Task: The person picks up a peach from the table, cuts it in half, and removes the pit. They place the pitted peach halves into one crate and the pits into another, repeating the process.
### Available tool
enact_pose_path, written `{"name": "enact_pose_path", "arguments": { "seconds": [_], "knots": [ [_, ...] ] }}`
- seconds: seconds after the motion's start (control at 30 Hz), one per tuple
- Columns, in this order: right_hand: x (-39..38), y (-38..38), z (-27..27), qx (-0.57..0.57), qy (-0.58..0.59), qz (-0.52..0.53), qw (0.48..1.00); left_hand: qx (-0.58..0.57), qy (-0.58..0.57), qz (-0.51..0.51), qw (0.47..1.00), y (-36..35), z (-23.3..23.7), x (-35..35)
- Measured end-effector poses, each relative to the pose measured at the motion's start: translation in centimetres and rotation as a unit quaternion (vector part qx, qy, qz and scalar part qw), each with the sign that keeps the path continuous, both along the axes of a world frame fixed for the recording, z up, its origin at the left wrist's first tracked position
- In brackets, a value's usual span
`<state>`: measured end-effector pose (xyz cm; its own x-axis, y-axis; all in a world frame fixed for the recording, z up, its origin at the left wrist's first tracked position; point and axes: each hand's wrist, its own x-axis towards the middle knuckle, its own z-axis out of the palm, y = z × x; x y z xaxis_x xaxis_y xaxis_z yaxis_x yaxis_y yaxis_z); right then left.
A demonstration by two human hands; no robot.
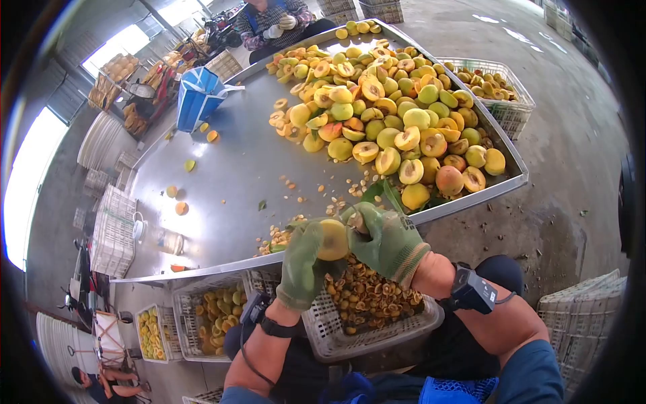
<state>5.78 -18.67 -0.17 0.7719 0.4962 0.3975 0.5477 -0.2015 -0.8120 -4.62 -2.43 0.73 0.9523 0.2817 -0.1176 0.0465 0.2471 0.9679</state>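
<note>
In front of me my left hand (301,264), in a green work glove, pinches a yellow peach (334,240) over the near edge of the metal table. Close against the fruit's right side is my right hand (385,244), gloved the same way, its fingers curled closed. I cannot tell what sits in those fingers. Below both hands stands a plastic crate (346,345) holding a pile of brown peach pits (373,299). Green leaves (382,194) and scattered pale kernels (276,237) lie on the table just beyond my gloves.
Whole and halved peaches (404,121) heap up on the table's right side. A blue bag (200,97) stands at its far left. Crates of fruit sit at lower left (219,316) and far right (494,87). Across the table sits a person in white gloves (279,27).
</note>
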Motion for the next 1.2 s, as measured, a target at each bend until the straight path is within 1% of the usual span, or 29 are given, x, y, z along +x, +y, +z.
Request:
{"name": "enact_pose_path", "arguments": {
  "seconds": [0.03,0.07,0.13,0.17,0.2,0.23,0.27,0.3,0.37,0.4,0.47,0.5,0.6,0.7,0.8,0.87,0.97,1.1,1.2],
  "knots": [
    [-0.1,0.1,0.1,-0.01,-0.008,-0.008,1.0,0.033,-0.012,0.03,0.999,-0.2,-0.2,0.2],
    [-0.5,-0.1,0.4,-0.043,0.01,0.004,0.999,0.066,-0.026,0.061,0.996,-0.1,-0.3,0.5],
    [-1.8,-0.7,1.0,-0.109,0.044,0.028,0.993,0.025,-0.064,0.074,0.995,0.2,-0.3,0.8],
    [-2.2,-0.5,0.9,-0.099,0.054,0.055,0.992,0.004,-0.081,0.08,0.993,0.4,-0.5,0.7],
    [-2.6,-0.3,1.0,-0.088,0.067,0.08,0.991,0.05,-0.107,0.076,0.99,0.6,-0.8,0.9],
    [-2.9,-0.3,1.1,-0.078,0.084,0.103,0.988,0.048,-0.095,0.072,0.992,0.4,-1.1,0.6],
    [-3.1,-0.6,1.5,-0.102,0.127,0.107,0.981,0.045,-0.08,0.066,0.994,-0.1,-1.2,0.2],
    [-3.0,-0.8,1.3,-0.103,0.12,0.108,0.982,0.041,-0.067,0.059,0.995,-0.8,-1.0,0.1],
    [-2.6,-0.9,0.8,-0.102,0.101,0.109,0.984,0.075,-0.051,0.047,0.995,-0.2,-1.3,0.0],
    [-2.4,-0.9,0.9,-0.125,0.088,0.103,0.983,0.094,-0.043,0.043,0.994,0.2,-1.4,-0.1],
    [-2.2,-0.9,1.1,-0.171,0.063,0.094,0.979,0.168,-0.043,0.03,0.984,0.2,-0.5,0.0],
    [-2.3,-0.9,1.0,-0.169,0.047,0.091,0.98,0.204,-0.042,0.024,0.978,0.2,-0.2,0.0],
    [-2.3,-0.8,1.0,-0.166,0.012,0.086,0.982,0.052,-0.015,-0.012,0.998,1.1,-1.3,0.4],
    [-2.1,-0.7,1.1,-0.176,-0.005,0.086,0.981,0.079,0.015,0.0,0.997,0.4,-0.8,0.4],
    [-2.6,-0.6,1.0,-0.188,-0.03,0.082,0.978,0.06,0.012,0.033,0.998,0.1,-1.0,0.4],
    [-2.8,-0.5,0.5,-0.186,-0.044,0.082,0.978,0.104,0.001,0.029,0.994,0.6,-2.1,0.2],
    [-2.8,-0.1,-0.6,-0.217,-0.064,0.057,0.972,0.107,-0.014,0.026,0.994,0.3,-2.8,0.3],
    [-2.8,0.1,-0.8,-0.226,-0.042,0.07,0.971,0.112,-0.019,0.026,0.993,0.1,-3.1,0.2],
    [-3.0,0.2,-1.2,-0.212,-0.018,0.084,0.974,0.131,-0.028,0.024,0.991,-0.3,-2.2,0.2]
  ]
}}
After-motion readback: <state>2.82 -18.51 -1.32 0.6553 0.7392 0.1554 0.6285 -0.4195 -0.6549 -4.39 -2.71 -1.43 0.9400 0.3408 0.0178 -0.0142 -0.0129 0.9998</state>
